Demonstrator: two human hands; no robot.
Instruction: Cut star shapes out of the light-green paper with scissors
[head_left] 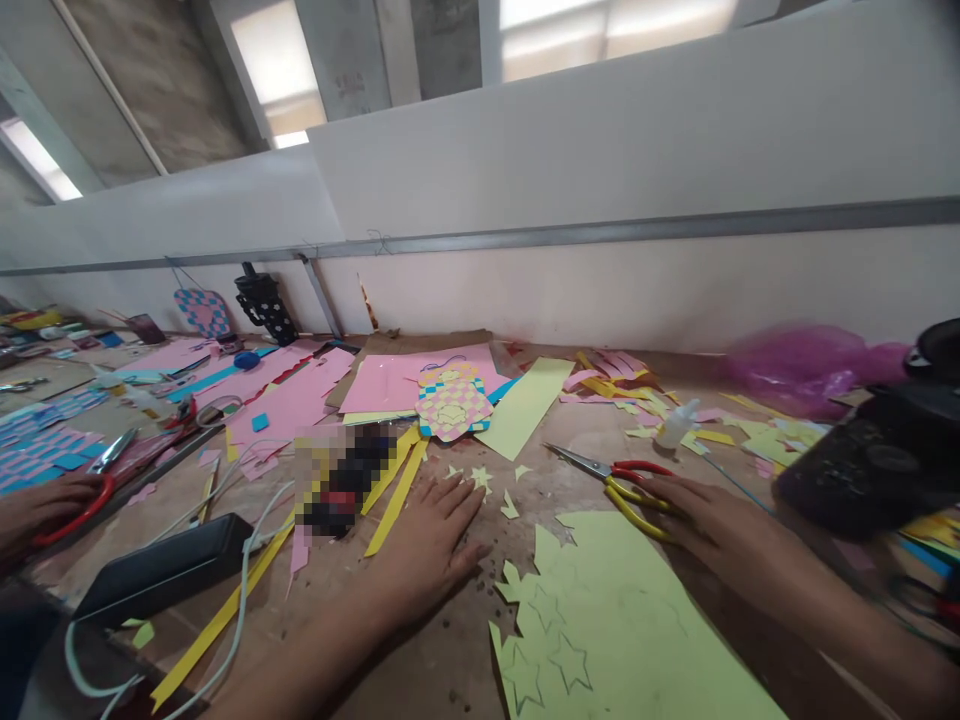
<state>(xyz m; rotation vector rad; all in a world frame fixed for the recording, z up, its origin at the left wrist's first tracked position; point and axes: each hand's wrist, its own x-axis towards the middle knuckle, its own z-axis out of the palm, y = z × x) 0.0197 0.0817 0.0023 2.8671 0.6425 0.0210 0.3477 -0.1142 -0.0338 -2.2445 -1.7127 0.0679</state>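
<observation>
My left hand lies flat on the brown table, fingers spread, holding nothing. Small cut-out paper stars lie just beyond its fingertips. My right hand rests on the handles of the red and yellow scissors, whose blades point left; its fingers look stretched over the handles, not clearly gripping. Between and below my hands lies a light green paper sheet with star outlines drawn on it and star shapes cut from its left edge.
A woven paper mat lies on pink paper farther back. Yellow strips, a black case with a white cable, a glue bottle and a black device surround me. Another person's hand holds red scissors at far left.
</observation>
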